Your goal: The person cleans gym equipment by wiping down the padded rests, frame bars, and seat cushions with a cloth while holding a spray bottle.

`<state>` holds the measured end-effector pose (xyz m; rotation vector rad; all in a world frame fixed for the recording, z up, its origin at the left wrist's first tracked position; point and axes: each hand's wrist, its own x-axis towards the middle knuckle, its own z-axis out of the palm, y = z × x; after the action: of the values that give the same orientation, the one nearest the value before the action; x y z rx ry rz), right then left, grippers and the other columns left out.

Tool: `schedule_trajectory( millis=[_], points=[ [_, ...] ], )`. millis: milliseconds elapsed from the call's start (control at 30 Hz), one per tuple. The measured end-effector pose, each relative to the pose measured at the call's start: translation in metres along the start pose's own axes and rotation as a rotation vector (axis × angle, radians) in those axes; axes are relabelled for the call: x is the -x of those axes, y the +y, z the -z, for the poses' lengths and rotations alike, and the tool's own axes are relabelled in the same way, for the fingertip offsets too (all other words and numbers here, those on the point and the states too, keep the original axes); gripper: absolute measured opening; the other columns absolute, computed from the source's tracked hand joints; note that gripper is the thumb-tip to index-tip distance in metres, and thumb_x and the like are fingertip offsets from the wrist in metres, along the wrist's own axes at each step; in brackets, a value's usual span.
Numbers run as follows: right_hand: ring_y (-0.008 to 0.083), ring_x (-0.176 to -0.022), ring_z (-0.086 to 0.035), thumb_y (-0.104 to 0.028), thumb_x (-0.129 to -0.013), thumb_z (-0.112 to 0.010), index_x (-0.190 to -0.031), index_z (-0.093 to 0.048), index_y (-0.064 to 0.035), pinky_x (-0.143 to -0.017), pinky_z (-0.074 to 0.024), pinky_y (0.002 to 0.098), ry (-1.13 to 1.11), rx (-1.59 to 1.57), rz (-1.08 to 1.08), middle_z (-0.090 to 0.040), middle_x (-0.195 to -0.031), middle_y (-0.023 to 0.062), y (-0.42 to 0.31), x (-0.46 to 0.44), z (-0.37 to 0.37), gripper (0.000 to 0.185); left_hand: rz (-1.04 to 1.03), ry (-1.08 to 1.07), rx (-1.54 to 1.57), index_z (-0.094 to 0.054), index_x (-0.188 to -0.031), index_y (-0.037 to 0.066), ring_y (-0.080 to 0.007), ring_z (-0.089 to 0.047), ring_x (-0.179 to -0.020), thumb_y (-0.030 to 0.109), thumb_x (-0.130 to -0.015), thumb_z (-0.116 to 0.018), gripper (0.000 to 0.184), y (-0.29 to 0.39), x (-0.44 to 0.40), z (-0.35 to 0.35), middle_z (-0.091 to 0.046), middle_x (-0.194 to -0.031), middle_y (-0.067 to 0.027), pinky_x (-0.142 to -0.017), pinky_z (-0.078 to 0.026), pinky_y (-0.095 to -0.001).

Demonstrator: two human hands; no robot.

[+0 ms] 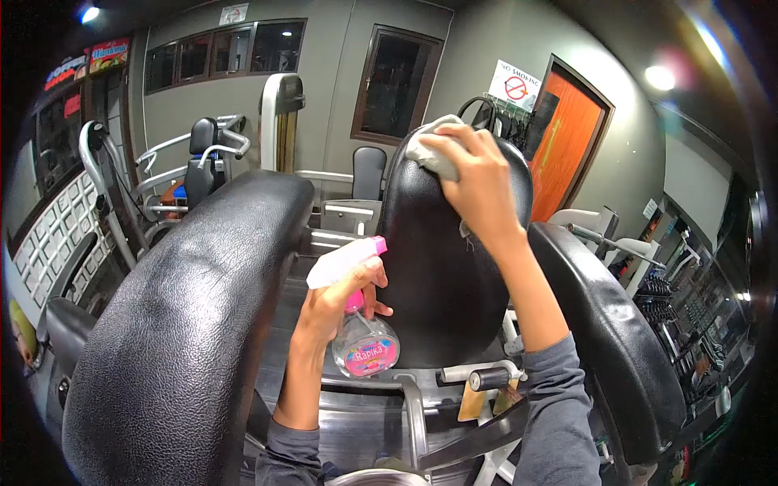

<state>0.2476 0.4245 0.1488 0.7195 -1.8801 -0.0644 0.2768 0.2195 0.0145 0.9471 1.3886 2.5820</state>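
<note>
My left hand [328, 312] is wrapped round the neck of a spray bottle [369, 354], a clear one with a pink and white trigger head and a pink label reading "Rapika". It is held low, in front of the black padded backrest [442, 275] of an exercise machine. At the top left of that backrest, my right hand [478, 174] presses a pale grey cloth [438, 150] against the padding. The fingers are closed over the cloth, and part of it shows past them.
Large black arm pads stand close on the left [186, 324] and right [612, 324]. A metal frame with a roller handle [490, 378] lies below the backrest. Further back are other gym machines [207, 158], an orange door [567, 142] and a "No smoking" sign [516, 85].
</note>
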Motion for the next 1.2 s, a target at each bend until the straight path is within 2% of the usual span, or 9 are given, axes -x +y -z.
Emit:
schedule_trajectory(
  millis=[67,167,233,333,433,633,800,967,1200],
  points=[
    [0.0282,-0.096,-0.059,0.004,-0.066,-0.066,-0.111,-0.067,-0.0145,-0.084,-0.0558,0.0376,-0.024,0.01,0.095,-0.062,-0.114,0.0023,-0.006,-0.002,-0.01,0.048,-0.026,-0.058,-0.094,-0.059,-0.108,-0.007,-0.0159,-0.056,-0.047,0.019,-0.093,-0.061,0.029,0.002,-0.003,-0.004,-0.06,-0.079,-0.0119,-0.052,-0.06,-0.0355],
    [0.025,-0.097,-0.059,-0.001,-0.063,-0.07,-0.101,-0.068,-0.015,-0.08,-0.0591,0.0347,-0.335,-0.195,0.264,-0.061,-0.113,0.0012,-0.027,0.015,-0.006,0.041,-0.025,-0.06,-0.083,-0.059,-0.106,-0.007,-0.0174,-0.056,-0.046,0.018,-0.093,-0.06,0.028,0.003,-0.006,-0.009,-0.06,-0.078,-0.0125,-0.048,-0.057,-0.0344],
    [0.0252,-0.097,-0.059,0.0,-0.062,-0.069,-0.097,-0.07,-0.0153,-0.081,-0.0592,0.0334,-0.316,-0.178,0.265,-0.061,-0.114,0.0003,-0.021,0.014,-0.002,0.038,-0.044,-0.045,-0.09,-0.059,-0.101,-0.007,-0.0185,-0.057,-0.046,0.018,-0.093,-0.059,0.027,0.008,-0.007,-0.011,-0.06,-0.078,-0.0129,-0.047,-0.056,-0.0345],
    [0.0299,-0.096,-0.058,0.007,-0.059,-0.063,-0.099,-0.07,-0.0126,-0.089,-0.0518,0.0386,-0.109,-0.147,0.072,-0.065,-0.108,0.0043,0.008,-0.014,0.009,0.046,-0.06,-0.053,-0.132,-0.06,-0.095,-0.007,-0.0181,-0.057,-0.045,0.021,-0.092,-0.058,0.028,0.017,-0.008,-0.01,-0.06,-0.078,-0.0127,-0.047,-0.056,-0.0348],
    [0.0323,-0.092,-0.061,0.001,-0.07,-0.062,-0.092,-0.073,-0.0104,-0.087,-0.054,0.0397,-0.026,-0.077,-0.082,-0.066,-0.104,0.0069,0.028,-0.039,-0.001,0.027,-0.007,-0.065,-0.137,-0.061,-0.095,-0.006,-0.0175,-0.057,-0.044,0.023,-0.091,-0.059,0.03,0.022,-0.015,-0.013,-0.06,-0.077,-0.0124,-0.048,-0.057,-0.0348],
    [0.0316,-0.094,-0.065,-0.004,-0.072,-0.058,-0.091,-0.075,-0.0079,-0.09,-0.0523,0.0401,-0.282,-0.101,0.129,-0.068,-0.096,0.0103,0.032,-0.062,0.004,0.026,0.027,-0.047,-0.103,-0.062,-0.097,-0.006,-0.0179,-0.057,-0.044,0.024,-0.091,-0.058,0.03,0.028,-0.031,-0.025,-0.062,-0.076,-0.0131,-0.051,-0.059,-0.037],
    [0.0347,-0.103,-0.066,-0.011,-0.071,-0.059,-0.102,-0.075,-0.0067,-0.097,-0.0509,0.0392,-0.581,-0.016,-0.15,-0.07,-0.105,0.0215,0.054,-0.1,0.02,0.035,-0.03,-0.025,-0.1,-0.062,-0.097,-0.006,-0.0181,-0.057,-0.044,0.023,-0.091,-0.058,0.03,0.031,-0.033,-0.024,-0.062,-0.076,-0.0131,-0.051,-0.059,-0.0371],
    [0.0357,-0.083,-0.069,-0.011,-0.062,-0.063,-0.082,-0.075,-0.0022,-0.078,-0.0569,0.0426,-0.667,0.05,0.183,-0.07,-0.081,0.0191,0.002,-0.106,-0.009,0.025,-0.074,0.009,-0.074,-0.061,-0.092,-0.007,-0.018,-0.056,-0.043,0.023,-0.09,-0.058,0.03,0.033,-0.022,-0.014,-0.062,-0.075,-0.0139,-0.049,-0.058,-0.0363],
    [0.0335,-0.07,-0.068,-0.017,-0.056,-0.066,-0.066,-0.07,-0.0055,-0.064,-0.0557,0.0435,-0.903,-0.035,0.634,-0.067,-0.068,0.0141,-0.036,-0.089,-0.028,0.016,-0.1,0.064,-0.044,-0.06,-0.09,-0.009,-0.0194,-0.056,-0.042,0.021,-0.088,-0.058,0.031,0.033,-0.008,0.004,-0.062,-0.074,-0.0169,-0.048,-0.058,-0.0367]
  ],
)
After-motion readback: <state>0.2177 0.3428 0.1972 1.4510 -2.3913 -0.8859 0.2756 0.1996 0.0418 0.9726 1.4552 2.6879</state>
